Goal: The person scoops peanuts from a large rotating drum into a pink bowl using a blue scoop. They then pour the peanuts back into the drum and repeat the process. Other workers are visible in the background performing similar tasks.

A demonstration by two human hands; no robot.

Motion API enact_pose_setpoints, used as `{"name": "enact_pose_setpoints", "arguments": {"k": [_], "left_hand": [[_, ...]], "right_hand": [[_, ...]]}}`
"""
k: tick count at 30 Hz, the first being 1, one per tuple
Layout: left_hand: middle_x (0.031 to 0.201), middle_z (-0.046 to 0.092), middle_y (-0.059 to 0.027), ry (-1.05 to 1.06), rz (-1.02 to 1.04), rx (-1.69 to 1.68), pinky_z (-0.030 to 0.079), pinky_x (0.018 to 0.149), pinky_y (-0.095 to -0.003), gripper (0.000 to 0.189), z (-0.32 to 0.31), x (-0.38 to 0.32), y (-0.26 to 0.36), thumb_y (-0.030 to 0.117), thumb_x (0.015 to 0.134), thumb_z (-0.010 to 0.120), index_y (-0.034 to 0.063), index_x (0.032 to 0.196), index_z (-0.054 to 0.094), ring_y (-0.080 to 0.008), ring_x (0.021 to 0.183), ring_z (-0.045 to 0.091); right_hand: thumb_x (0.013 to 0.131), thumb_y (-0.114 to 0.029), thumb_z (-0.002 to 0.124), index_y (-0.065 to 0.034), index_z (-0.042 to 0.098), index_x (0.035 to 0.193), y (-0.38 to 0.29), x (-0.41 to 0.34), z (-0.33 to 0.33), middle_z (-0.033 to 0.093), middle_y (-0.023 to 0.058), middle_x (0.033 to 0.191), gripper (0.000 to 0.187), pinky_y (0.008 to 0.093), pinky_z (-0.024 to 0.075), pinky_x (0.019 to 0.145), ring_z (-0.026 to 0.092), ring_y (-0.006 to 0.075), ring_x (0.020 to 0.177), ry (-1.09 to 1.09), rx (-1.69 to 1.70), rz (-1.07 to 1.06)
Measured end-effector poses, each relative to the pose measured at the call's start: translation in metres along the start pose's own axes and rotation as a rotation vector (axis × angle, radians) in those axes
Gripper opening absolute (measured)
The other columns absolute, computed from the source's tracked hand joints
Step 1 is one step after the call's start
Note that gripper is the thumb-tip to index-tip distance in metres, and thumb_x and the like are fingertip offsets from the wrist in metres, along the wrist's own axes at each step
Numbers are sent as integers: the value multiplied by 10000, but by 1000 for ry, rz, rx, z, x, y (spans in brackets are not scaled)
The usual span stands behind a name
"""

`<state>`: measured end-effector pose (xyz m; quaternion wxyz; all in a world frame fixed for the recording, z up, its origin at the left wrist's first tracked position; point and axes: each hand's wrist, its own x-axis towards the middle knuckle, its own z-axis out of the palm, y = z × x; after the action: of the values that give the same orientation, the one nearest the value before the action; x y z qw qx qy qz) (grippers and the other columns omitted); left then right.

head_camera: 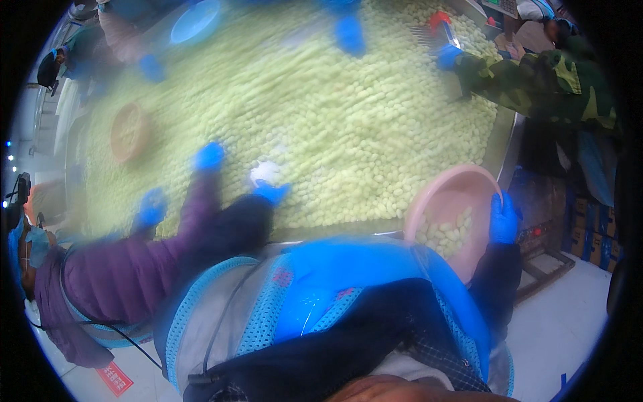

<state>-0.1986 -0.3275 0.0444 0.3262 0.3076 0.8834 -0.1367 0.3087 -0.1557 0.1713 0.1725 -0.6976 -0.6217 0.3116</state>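
Note:
My right hand point(503, 219), in a blue glove, grips the right rim of a pink plastic basin point(454, 173). Tilted at the table's front edge, the basin holds some pale green oval pieces point(446, 236). My left hand point(272, 192), also gloved in blue, is low over the broad layer of the same oval pieces point(361, 125). A small white patch or object point(264, 172) lies right at its fingers. Blur hides whether the fingers hold it.
At left, a co-worker in a purple sleeve point(201, 201) reaches over the pieces. Other gloved hands work opposite, one near a red-handled wire tool point(439, 20). An orange-pink basin point(129, 133) and a blue basin point(196, 21) sit farther off. Cartons point(585, 236) stand at right.

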Motion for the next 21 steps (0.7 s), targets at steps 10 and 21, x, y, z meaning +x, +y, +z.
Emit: {"name": "enact_pose_setpoints", "arguments": {"k": [10, 21], "left_hand": [[1219, 474, -190, 335, 760, -109, 425, 901, -438, 773, -69, 36, 173, 381, 655, 746, 116, 1294, 402, -366, 1085, 499], [907, 616, -236, 257, 341, 62, 483, 740, -377, 581, -38, 3, 21, 496, 779, 575, -44, 995, 596, -322, 842, 612]], "right_hand": [[903, -308, 479, -63, 534, 1134, 6, 1, -5, 604, 164, 999, 341, 343, 444, 795, 585, 239, 912, 32, -40, -33], [898, -288, 489, -61, 529, 1135, -7, -3, -5, 605, 147, 1004, 331, 335, 440, 800, 581, 228, 925, -2, -9, 46]]}}
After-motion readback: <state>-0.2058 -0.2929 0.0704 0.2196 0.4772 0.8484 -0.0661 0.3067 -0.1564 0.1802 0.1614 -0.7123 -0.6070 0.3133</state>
